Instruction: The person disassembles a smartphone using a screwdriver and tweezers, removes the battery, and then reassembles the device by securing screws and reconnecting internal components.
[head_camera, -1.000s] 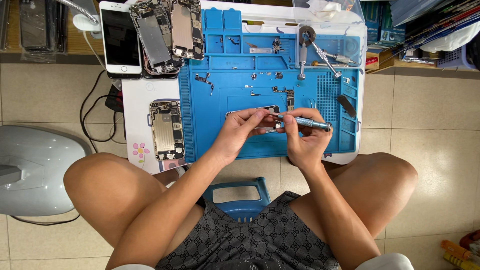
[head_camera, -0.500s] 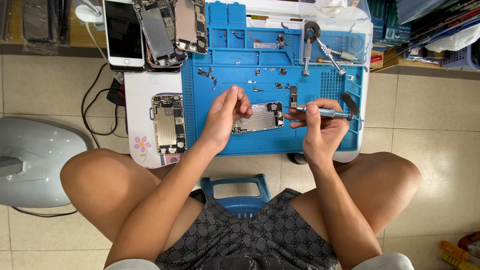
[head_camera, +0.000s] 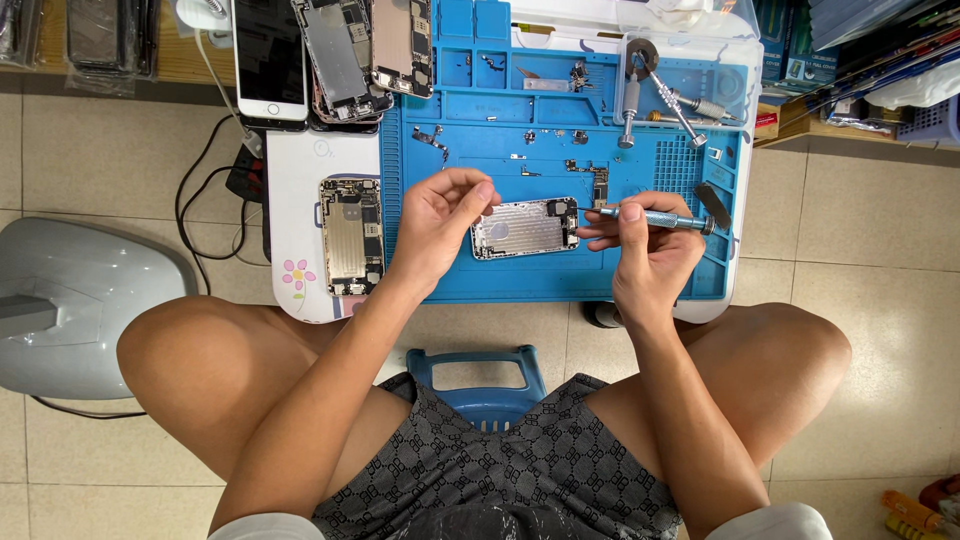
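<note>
left hand (head_camera: 435, 225) has shifted off the silver phone housing (head_camera: 526, 228), now curled loosely at its left edge, gripping nothing. right hand (head_camera: 648, 250) is pinched on a slim knurled metal screwdriver (head_camera: 650, 217), tip at the housing's right end. housing lies flat on the blue ribbed mat (head_camera: 560, 275) between both hands. keep the driver square, light pressure, housing steadied.

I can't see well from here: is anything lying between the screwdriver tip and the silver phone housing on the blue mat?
Nothing visible. The screwdriver in the right hand points straight at the phone housing, its tip at the edge. The left hand steadies the opposite end; loose parts lie farther up the mat.
</note>
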